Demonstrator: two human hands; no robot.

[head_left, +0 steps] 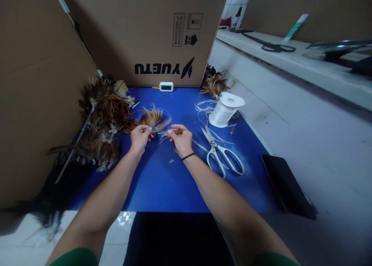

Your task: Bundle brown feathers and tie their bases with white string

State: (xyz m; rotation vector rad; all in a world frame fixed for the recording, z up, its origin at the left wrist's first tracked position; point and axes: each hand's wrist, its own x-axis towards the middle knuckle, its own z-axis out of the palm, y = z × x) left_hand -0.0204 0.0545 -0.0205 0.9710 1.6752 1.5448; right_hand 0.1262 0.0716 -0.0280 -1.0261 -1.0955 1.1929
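Note:
My left hand is closed in a pinch at the base of a small bunch of brown feathers, which fans upward. Just to the right, my right hand has thumb and fingers pinched together near the quill ends. Thin pale strands cross the gap between both hands; what exactly the right fingertips grip is too small to make out. A narrow white ribbon lies beside the right hand. Close by on the right rest silver scissors, blades slightly apart, and a white ribbon spool stands behind them.
On the left of the blue table is a heap of brown feathers with a thin stick. A small digital clock stands before a cardboard box. A dark phone-like slab lies at right. Black-handled scissors rest on the ledge.

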